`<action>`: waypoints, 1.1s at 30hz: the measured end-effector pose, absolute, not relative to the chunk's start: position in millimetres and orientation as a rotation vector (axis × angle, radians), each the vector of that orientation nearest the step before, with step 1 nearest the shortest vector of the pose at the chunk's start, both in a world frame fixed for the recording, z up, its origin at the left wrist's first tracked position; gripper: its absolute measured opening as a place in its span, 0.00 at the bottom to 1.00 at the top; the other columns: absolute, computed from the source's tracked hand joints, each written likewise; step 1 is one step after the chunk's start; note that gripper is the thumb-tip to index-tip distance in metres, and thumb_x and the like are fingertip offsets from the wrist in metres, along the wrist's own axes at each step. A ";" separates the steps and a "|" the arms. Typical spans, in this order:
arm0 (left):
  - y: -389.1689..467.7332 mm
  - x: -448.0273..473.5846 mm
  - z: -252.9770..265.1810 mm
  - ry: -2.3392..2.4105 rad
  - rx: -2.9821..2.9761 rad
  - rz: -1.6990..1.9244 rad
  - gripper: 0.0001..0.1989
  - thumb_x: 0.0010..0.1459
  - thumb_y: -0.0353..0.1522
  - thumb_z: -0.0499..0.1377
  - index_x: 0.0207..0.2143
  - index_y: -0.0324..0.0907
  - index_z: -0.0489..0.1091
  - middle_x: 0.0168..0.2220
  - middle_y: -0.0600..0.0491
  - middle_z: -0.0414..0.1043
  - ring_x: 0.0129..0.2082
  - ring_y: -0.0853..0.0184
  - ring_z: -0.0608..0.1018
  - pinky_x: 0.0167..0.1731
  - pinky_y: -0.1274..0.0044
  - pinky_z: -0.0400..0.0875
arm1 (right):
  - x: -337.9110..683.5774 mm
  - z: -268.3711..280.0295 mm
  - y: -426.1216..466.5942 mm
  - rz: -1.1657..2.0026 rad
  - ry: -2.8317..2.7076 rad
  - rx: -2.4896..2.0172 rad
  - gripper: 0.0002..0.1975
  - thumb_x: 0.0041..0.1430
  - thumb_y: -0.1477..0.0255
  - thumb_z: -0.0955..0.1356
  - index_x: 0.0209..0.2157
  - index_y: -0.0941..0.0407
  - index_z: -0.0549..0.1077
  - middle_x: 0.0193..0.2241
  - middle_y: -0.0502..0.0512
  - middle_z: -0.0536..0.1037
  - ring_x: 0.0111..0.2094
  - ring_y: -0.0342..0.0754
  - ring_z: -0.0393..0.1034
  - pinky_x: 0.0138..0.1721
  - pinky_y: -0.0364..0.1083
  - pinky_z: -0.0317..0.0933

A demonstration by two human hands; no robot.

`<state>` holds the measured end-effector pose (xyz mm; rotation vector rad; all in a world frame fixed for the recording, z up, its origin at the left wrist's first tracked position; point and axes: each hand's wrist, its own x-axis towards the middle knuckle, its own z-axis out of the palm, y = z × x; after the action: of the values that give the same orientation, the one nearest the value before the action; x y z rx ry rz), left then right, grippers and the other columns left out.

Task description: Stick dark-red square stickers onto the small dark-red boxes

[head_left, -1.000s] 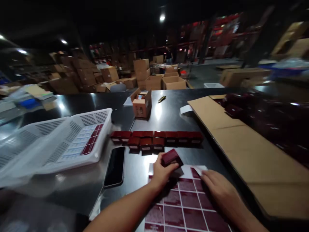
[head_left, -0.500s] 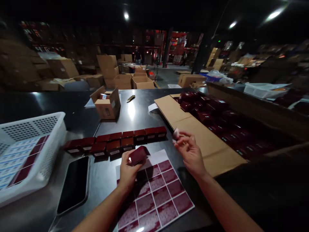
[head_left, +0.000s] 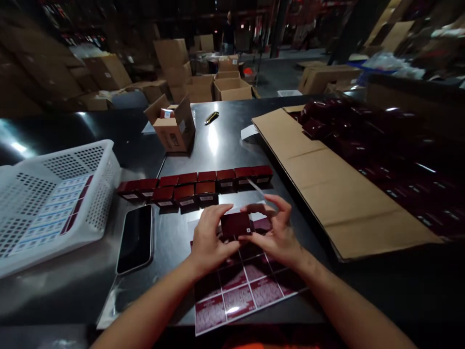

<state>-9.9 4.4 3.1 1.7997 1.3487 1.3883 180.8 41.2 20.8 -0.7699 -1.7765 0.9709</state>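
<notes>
Between my two hands, just above the table, is a small dark red box [head_left: 235,225] with a tiny white square mark near one corner. My left hand [head_left: 210,237] grips its left side, thumb below and fingers above. At the right end, my right hand [head_left: 278,230] closes thumb and fingers on the same box. A thin pale strip [head_left: 257,188] sticks up from the fingers of that hand; what it is I cannot tell. Beneath both hands lies a sheet of dark red labels [head_left: 238,295], partly covered. Just behind stand rows of similar small red boxes [head_left: 187,194].
A phone [head_left: 135,240] and a white perforated basket [head_left: 105,189] holding printed sheets are on the left. Farther back stand a small open carton [head_left: 174,133] and a folding knife-like object [head_left: 211,118]. A large carton's flap [head_left: 308,169] borders the right side, with many dark red boxes [head_left: 363,140] inside.
My right hand has come left from beside the carton flap to the small box. My left hand has turned the box to face me, and the view has tipped downward.
</notes>
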 end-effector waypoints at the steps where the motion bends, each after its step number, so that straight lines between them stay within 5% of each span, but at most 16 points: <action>1: 3.1 -12.7 5.2 1.425 1.974 1.368 0.34 0.46 0.32 0.70 0.55 0.46 0.64 0.52 0.46 0.72 0.51 0.56 0.74 0.47 0.63 0.74 | 180.3 18.8 38.7 0.918 -1.837 -0.764 0.44 0.53 0.74 0.77 0.60 0.44 0.46 0.47 0.56 0.75 0.48 0.52 0.74 0.42 0.49 0.74; 6: -6.3 -18.4 13.8 1.412 2.310 1.158 0.31 0.51 0.27 0.65 0.58 0.43 0.63 0.47 0.47 0.76 0.44 0.59 0.77 0.44 0.66 0.75 | 179.1 25.5 29.4 0.647 -2.088 -0.674 0.41 0.58 0.72 0.74 0.63 0.47 0.46 0.48 0.59 0.71 0.48 0.53 0.72 0.51 0.56 0.70; 9: -8.6 -15.9 12.8 1.461 2.051 1.234 0.26 0.49 0.22 0.63 0.51 0.45 0.68 0.44 0.51 0.77 0.43 0.63 0.79 0.43 0.71 0.76 | 186.2 46.2 29.6 0.461 -2.034 -0.762 0.36 0.52 0.65 0.77 0.57 0.49 0.59 0.52 0.61 0.66 0.53 0.57 0.67 0.53 0.57 0.68; 12: -7.2 -12.3 10.3 1.494 1.785 1.365 0.22 0.45 0.23 0.65 0.44 0.45 0.70 0.40 0.54 0.77 0.38 0.66 0.80 0.37 0.75 0.78 | 197.3 64.3 31.6 0.368 -1.889 -0.829 0.22 0.54 0.73 0.76 0.48 0.49 0.69 0.54 0.59 0.67 0.55 0.57 0.65 0.57 0.59 0.64; 18: -5.2 -7.5 7.2 1.418 1.720 1.439 0.20 0.43 0.24 0.67 0.40 0.43 0.70 0.41 0.53 0.77 0.42 0.67 0.80 0.42 0.76 0.79 | 207.3 67.0 29.5 0.960 -1.642 -0.808 0.09 0.61 0.78 0.71 0.39 0.50 0.74 0.35 0.51 0.75 0.40 0.48 0.72 0.44 0.48 0.68; 23: -6.2 -7.4 5.9 1.414 1.787 1.411 0.18 0.46 0.26 0.68 0.40 0.43 0.69 0.41 0.52 0.77 0.42 0.66 0.81 0.43 0.72 0.79 | 207.0 66.4 31.0 1.255 -1.564 -0.900 0.03 0.61 0.72 0.72 0.35 0.51 0.75 0.36 0.49 0.76 0.40 0.43 0.72 0.44 0.40 0.67; 33: -7.2 -6.8 8.1 1.387 1.814 1.377 0.18 0.46 0.27 0.68 0.40 0.44 0.69 0.41 0.51 0.77 0.42 0.65 0.80 0.43 0.72 0.79 | 203.5 65.7 35.8 1.454 -1.418 -1.040 0.06 0.57 0.69 0.75 0.33 0.52 0.76 0.29 0.46 0.75 0.28 0.38 0.69 0.29 0.35 0.64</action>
<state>-6.8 -7.2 8.1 1.8139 1.3869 1.3769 203.5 35.8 65.7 -1.0402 -1.4178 1.4540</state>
